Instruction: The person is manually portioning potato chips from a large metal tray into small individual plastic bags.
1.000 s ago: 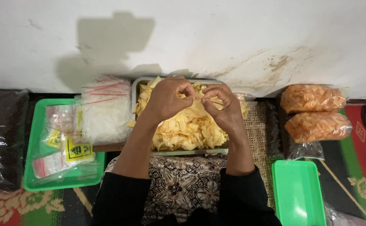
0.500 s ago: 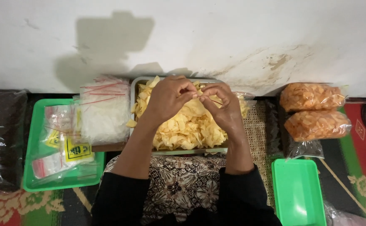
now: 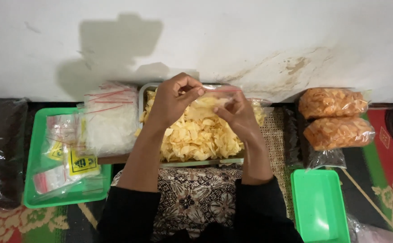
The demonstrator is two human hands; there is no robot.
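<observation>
left hand point(image 3: 171, 102) grip pinching clear bag point(image 3: 214, 95) at frame centre | right hand point(image 3: 238, 114) grip pinching same bag | above tray point(image 3: 141, 96) of yellow chips point(image 3: 196, 135)

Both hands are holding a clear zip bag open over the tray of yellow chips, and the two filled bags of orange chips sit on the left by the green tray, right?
Not quite. The head view shows the two filled bags of orange chips on the right. The rest holds: the left hand and right hand hold a clear zip bag over the tray of yellow chips.
</observation>
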